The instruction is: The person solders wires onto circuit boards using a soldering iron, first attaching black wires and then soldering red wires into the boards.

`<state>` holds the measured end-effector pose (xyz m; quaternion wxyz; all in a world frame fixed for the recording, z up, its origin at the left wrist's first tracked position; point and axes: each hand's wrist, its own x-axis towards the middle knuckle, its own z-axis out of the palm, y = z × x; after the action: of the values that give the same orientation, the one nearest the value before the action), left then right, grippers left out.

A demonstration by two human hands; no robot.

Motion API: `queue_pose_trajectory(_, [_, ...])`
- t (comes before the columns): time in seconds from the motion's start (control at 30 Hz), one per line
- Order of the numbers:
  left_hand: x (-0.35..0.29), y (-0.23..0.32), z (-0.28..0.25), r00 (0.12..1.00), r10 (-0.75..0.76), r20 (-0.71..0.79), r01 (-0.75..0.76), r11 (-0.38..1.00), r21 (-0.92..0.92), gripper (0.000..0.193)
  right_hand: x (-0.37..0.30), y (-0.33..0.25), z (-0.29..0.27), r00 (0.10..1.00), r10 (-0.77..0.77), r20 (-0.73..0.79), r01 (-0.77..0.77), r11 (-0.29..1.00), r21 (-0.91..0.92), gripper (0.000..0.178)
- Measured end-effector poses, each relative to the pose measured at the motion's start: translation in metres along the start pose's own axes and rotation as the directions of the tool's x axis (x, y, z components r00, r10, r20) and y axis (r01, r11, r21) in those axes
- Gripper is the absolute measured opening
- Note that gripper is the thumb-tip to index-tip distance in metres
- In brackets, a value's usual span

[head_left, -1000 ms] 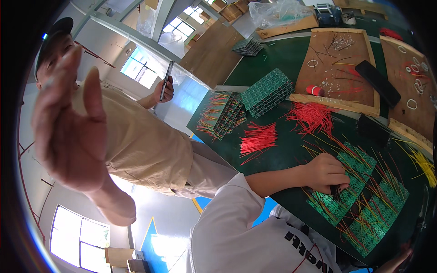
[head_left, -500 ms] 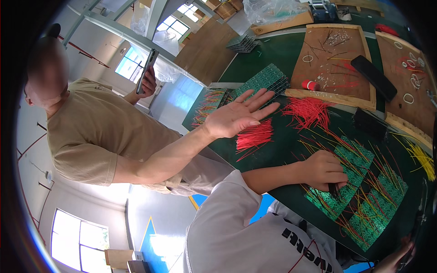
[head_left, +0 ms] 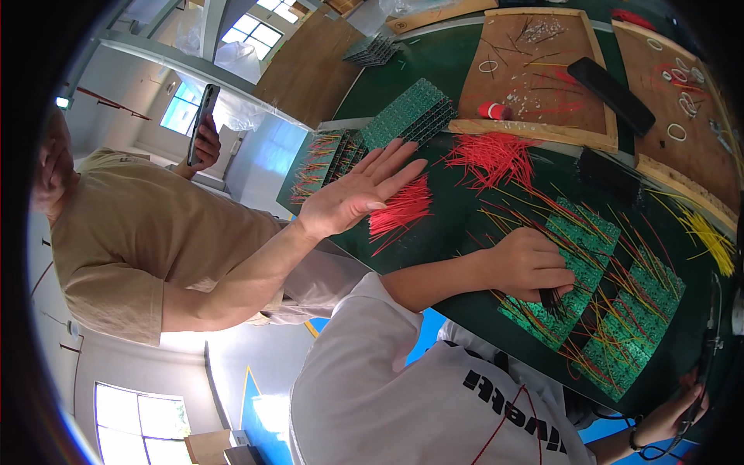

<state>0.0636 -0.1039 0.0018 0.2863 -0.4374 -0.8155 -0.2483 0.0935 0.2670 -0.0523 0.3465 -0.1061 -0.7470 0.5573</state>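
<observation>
My left hand point(head_left: 529, 267) is closed around a bunch of thin black wires point(head_left: 552, 301), which poke out below the fingers. It rests over a green circuit board panel point(head_left: 570, 232) with red, yellow and dark wires standing out of it. A second wired panel point(head_left: 639, 329) lies to its right. At the lower right, my right hand point(head_left: 683, 409) grips a dark, slim tool with a cable, which looks like a soldering iron point(head_left: 707, 349); its tip points away from me. The left fist hides most of the wire bunch.
A co-worker's open hand point(head_left: 356, 190) hovers over the table's left part; the other hand holds a phone point(head_left: 203, 124). Red wire piles point(head_left: 492, 159), stacked green panels point(head_left: 411, 116) and yellow wires point(head_left: 709, 236) lie around. Beyond are wooden trays point(head_left: 535, 128) and a black oblong object point(head_left: 612, 97).
The view has shifted, so most things sit further left. My right hand and its tool show more fully. My left hand stays closed over the panel; the co-worker's palm remains raised.
</observation>
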Motion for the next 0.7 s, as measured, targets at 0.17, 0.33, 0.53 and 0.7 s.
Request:
queue_pose_trajectory(0.17, [0.002, -0.002, -0.003, 0.999, 0.033, -0.006, -0.033, 0.999, 0.016, 0.019, -0.001, -0.017, 0.011, 0.998, 0.026, -0.056, -0.031, 0.996, -0.078, 0.024])
queue_pose_trajectory(0.33, [-0.001, -0.001, 0.002, 0.998, 0.014, -0.059, -0.015, 1.000, -0.020, 0.024, -0.001, -0.013, 0.008, 1.000, 0.010, 0.014, -0.010, 1.000, 0.023, 0.024])
queue_pose_trajectory(0.53, [-0.002, 0.000, 0.004, 0.997, -0.006, -0.071, 0.003, 0.999, -0.038, 0.020, 0.000, -0.008, 0.003, 1.000, -0.012, 0.006, 0.012, 0.999, 0.043, 0.023])
queue_pose_trajectory(0.7, [0.001, 0.002, 0.003, 0.998, -0.035, -0.044, 0.032, 0.998, -0.055, 0.017, 0.001, -0.010, 0.005, 1.000, 0.007, -0.017, -0.007, 1.000, -0.010, 0.023])
